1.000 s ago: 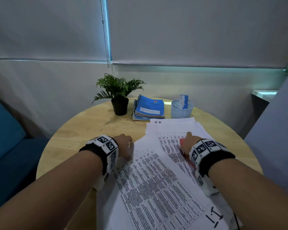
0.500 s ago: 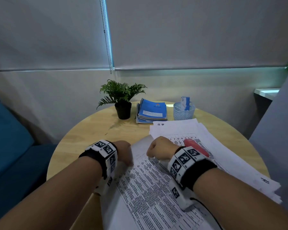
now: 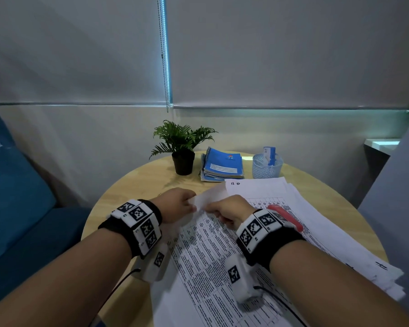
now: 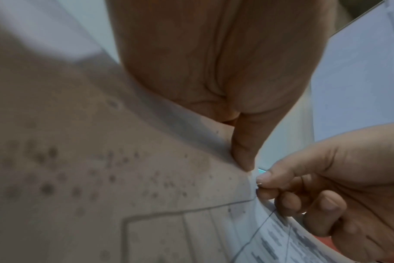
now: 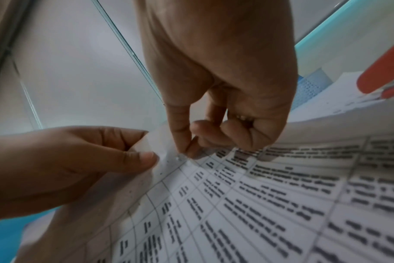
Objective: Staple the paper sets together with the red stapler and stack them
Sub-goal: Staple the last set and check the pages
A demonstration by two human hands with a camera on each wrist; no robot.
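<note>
A printed paper set (image 3: 210, 267) lies before me on the round table, over a wider stack of white sheets (image 3: 321, 223). Its far left corner (image 3: 209, 197) is lifted off the table. My left hand (image 3: 191, 204) pinches that corner from the left, and my right hand (image 3: 208, 209) pinches it from the right, thumb against forefinger. In the right wrist view the right hand (image 5: 187, 147) and the left hand (image 5: 146, 156) meet at the sheet's edge (image 5: 167, 158). The red stapler (image 3: 286, 217) lies untouched on the stack behind my right wrist, and its end (image 5: 385, 76) shows at the right.
At the table's far side stand a potted plant (image 3: 183, 149), a pile of blue notebooks (image 3: 223, 165) and a mesh cup (image 3: 267, 166). Bare wood (image 3: 132, 192) shows left of the papers. A blue sofa (image 3: 14, 197) is at left, a grey panel (image 3: 399, 185) at right.
My right hand left the stapler on the stack and moved left to the paper's corner. Both hands now pinch that corner and have raised it off the table.
</note>
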